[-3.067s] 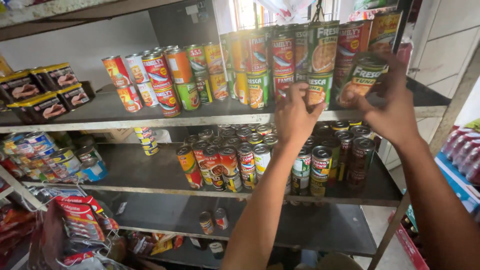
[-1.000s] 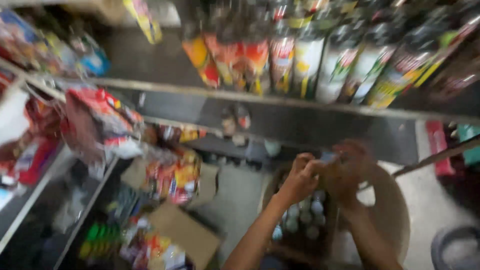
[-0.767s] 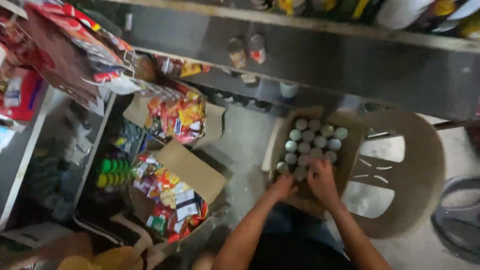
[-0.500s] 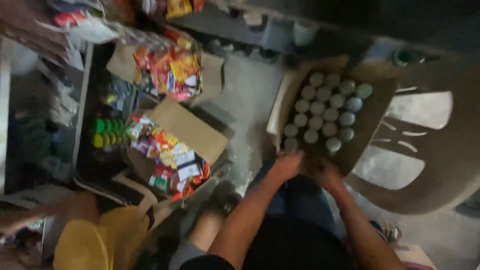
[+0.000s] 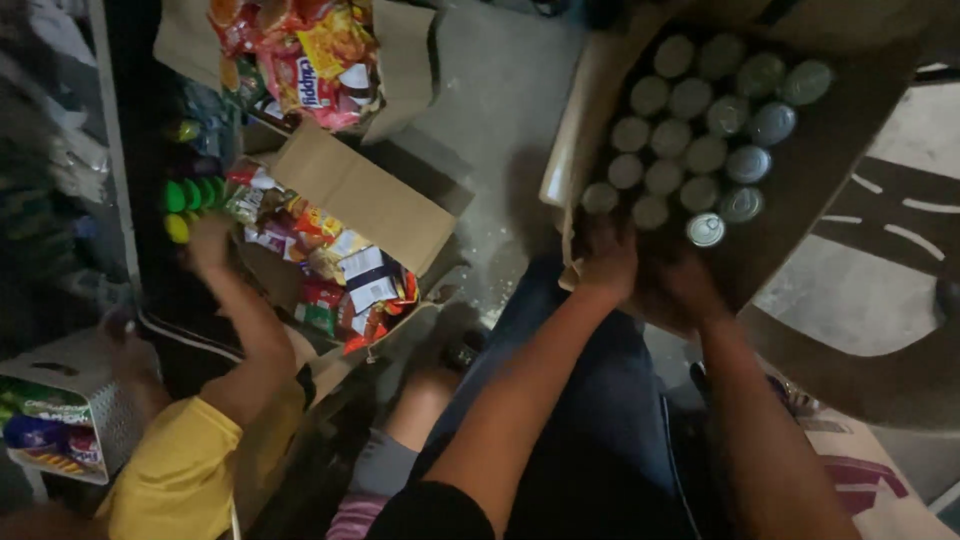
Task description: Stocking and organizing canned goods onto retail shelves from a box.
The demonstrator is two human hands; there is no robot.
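An open cardboard box (image 5: 800,200) rests on a tan plastic chair (image 5: 880,370) and holds several upright cans (image 5: 690,140) with silver tops. My left hand (image 5: 605,262) is at the box's near left corner, fingers down beside the closest cans. Just to its right, my right hand (image 5: 690,288) lies inside the near part of the box, close to a shiny can (image 5: 705,230). Shadow hides the fingers of both hands, so any grip is unclear. My legs in blue jeans (image 5: 590,400) are below.
On the floor at left stand two open cardboard boxes of colourful snack packets (image 5: 330,255) (image 5: 300,50). Another person in a yellow shirt (image 5: 190,470) reaches a hand (image 5: 208,240) toward them. Green bottle caps (image 5: 192,195) and a white basket (image 5: 70,400) lie at far left.
My view has swung down from the can shelves to the floor. Both hands came down from the shelf and now sit at the near edge of the box of cans.
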